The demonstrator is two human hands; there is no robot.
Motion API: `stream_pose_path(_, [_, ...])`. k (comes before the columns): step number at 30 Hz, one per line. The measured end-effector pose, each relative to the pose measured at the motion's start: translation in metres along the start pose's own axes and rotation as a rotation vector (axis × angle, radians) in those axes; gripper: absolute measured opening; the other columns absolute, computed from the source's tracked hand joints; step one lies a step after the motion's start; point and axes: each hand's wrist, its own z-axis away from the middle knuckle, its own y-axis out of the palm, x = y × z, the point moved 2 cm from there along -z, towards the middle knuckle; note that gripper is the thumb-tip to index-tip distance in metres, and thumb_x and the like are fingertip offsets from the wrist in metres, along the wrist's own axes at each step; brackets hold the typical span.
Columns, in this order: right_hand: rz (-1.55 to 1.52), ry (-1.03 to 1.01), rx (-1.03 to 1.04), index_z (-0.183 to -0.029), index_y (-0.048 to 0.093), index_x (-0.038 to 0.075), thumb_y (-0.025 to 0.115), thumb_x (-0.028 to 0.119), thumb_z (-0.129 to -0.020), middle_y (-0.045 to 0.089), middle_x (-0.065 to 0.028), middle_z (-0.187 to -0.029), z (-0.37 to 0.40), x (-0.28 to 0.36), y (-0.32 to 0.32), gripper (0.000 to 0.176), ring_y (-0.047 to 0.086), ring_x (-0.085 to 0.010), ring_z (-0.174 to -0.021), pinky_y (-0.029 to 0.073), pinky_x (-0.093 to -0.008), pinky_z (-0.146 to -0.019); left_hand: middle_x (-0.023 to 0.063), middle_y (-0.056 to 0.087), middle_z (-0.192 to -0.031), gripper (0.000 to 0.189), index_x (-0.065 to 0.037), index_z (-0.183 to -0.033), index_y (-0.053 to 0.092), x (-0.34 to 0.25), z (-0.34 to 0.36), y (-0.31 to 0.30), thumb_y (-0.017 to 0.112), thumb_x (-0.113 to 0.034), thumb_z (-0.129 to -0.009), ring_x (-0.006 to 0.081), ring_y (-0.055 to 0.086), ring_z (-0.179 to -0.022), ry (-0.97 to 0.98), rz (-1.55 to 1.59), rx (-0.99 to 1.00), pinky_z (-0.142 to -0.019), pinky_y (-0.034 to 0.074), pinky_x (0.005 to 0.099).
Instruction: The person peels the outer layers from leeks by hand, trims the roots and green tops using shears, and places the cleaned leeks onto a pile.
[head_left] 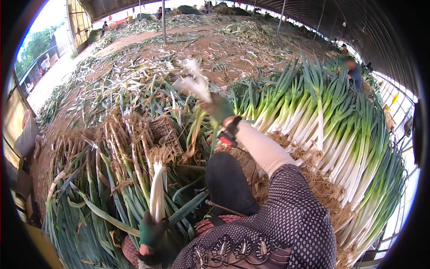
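My left hand (152, 231), in a green and dark glove, is closed around a leek (157, 190). The leek stands upright with its bushy roots on top and its white shank bare. My right hand (218, 108), gloved too and smeared by motion, is raised ahead of my knee, its fingers closed on pale leek peelings (193, 85) that blur above it. A yellowish leaf (195, 130) hangs just below that hand. To my left lies a pile of unpeeled leeks (96, 179), brown roots uppermost.
White-shanked leeks (309, 123) lie in a long curved row on my right, roots towards me. A brown plastic crate (165, 132) sits beyond the left pile. Stripped leaves (121, 83) litter the earth floor. Another person (354, 76) is at the far right; metal posts (163, 22) stand farther back.
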Motion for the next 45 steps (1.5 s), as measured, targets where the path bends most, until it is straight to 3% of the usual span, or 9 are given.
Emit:
stream_pose_path(5, [0.672,0.118,0.297,-0.127,0.062,0.023,0.050,0.055,-0.090,0.069,-0.0119,-0.116,0.052,-0.084,-0.040,0.050,0.065,-0.0300,-0.105,0.045,-0.0380,-0.098,0.0047,0.061,-0.081,0.035,0.000,-0.104,0.058,0.015,-0.012,-0.003,0.072,-0.006,-0.072,0.0125,0.058,-0.069,-0.060,0.033,0.061,-0.059,0.047,0.0288])
stream_pose_path(8, [0.756,0.613,0.769,-0.110,0.070,0.011,0.065,0.062,-0.077,0.071,-0.0112,-0.100,0.119,-0.138,-0.054,0.061,0.068,-0.0253,-0.087,0.052,-0.0374,-0.080,0.0043,0.062,-0.082,0.039,0.001,-0.108,0.059,0.024,-0.018,-0.005,0.072,-0.005,-0.072,0.0131,0.059,-0.070,-0.062,0.088,0.059,-0.062,0.048,0.0276])
stream_pose_path(17, [0.648,0.668,1.624,-0.107,0.073,0.008,0.082,0.041,-0.067,0.072,-0.0122,-0.097,0.275,-0.237,-0.048,0.052,0.068,-0.0272,-0.085,0.053,-0.0401,-0.077,0.0058,0.067,-0.087,0.036,0.001,-0.110,0.060,0.032,-0.031,-0.020,0.070,-0.004,-0.076,0.0135,0.063,-0.072,-0.120,0.278,0.077,-0.065,0.051,0.0272])
stream_pose_path(23, [0.776,0.223,0.934,-0.121,0.059,0.005,0.082,0.033,-0.069,0.068,-0.0170,-0.106,0.066,-0.187,0.021,0.063,0.065,-0.0302,-0.096,0.051,-0.0396,-0.086,0.0038,0.065,-0.086,0.039,0.000,-0.111,0.060,0.044,-0.036,-0.018,0.071,-0.007,-0.074,0.0127,0.060,-0.069,-0.129,0.227,0.100,-0.063,0.049,0.0268])
stream_pose_path(29, [0.239,-0.446,-0.102,-0.134,0.044,0.002,0.082,0.024,-0.071,0.063,-0.0218,-0.114,-0.146,0.076,0.007,0.077,0.062,-0.0331,-0.106,0.049,-0.0392,-0.094,0.0036,0.065,-0.084,0.036,0.000,-0.108,0.062,0.031,-0.033,-0.017,0.071,-0.007,-0.074,0.0134,0.060,-0.068,-0.167,0.194,0.094,-0.062,0.049,0.0271])
stream_pose_path(32, [0.229,-0.898,-0.003,-0.141,0.037,0.000,0.082,0.019,-0.072,0.060,-0.0242,-0.118,-0.098,0.180,0.014,0.085,0.061,-0.0346,-0.111,0.048,-0.0389,-0.098,0.0040,0.066,-0.085,0.037,0.000,-0.108,0.062,0.026,-0.034,-0.018,0.071,-0.007,-0.073,0.0135,0.061,-0.069,-0.167,0.279,0.148,-0.063,0.049,0.0277])
stream_pose_path(36, [0.589,-1.337,0.830,-0.144,0.038,0.003,0.064,0.018,-0.081,0.047,-0.0187,-0.142,0.087,0.199,0.070,0.069,0.045,-0.0353,-0.132,0.035,-0.0465,-0.113,0.0031,0.064,-0.087,0.041,-0.001,-0.110,0.061,-0.029,-0.022,-0.019,0.069,-0.016,-0.073,0.0147,0.060,-0.076,-0.118,0.297,0.276,-0.070,0.049,0.0296])
stream_pose_path(38, [0.210,-1.762,0.266,-0.116,0.064,0.011,0.066,0.021,-0.079,0.066,-0.0100,-0.105,0.137,0.156,0.118,0.038,0.063,-0.0297,-0.107,0.050,-0.0473,-0.094,0.0036,0.064,-0.089,0.048,0.000,-0.114,0.060,-0.056,-0.017,-0.017,0.067,-0.021,-0.072,0.0157,0.061,-0.081,-0.058,0.217,0.379,-0.074,0.049,0.0307])
stream_pose_path(45, [0.709,-1.632,0.701,-0.083,0.062,0.018,0.068,0.023,-0.072,0.064,0.0002,-0.073,0.117,0.209,0.075,0.013,0.067,-0.0225,-0.073,0.053,-0.0385,-0.070,0.0042,0.065,-0.107,0.056,0.001,-0.130,0.054,-0.099,0.006,-0.022,0.072,-0.019,-0.081,0.0154,0.061,-0.094,0.096,0.240,0.369,-0.087,0.049,0.0303])
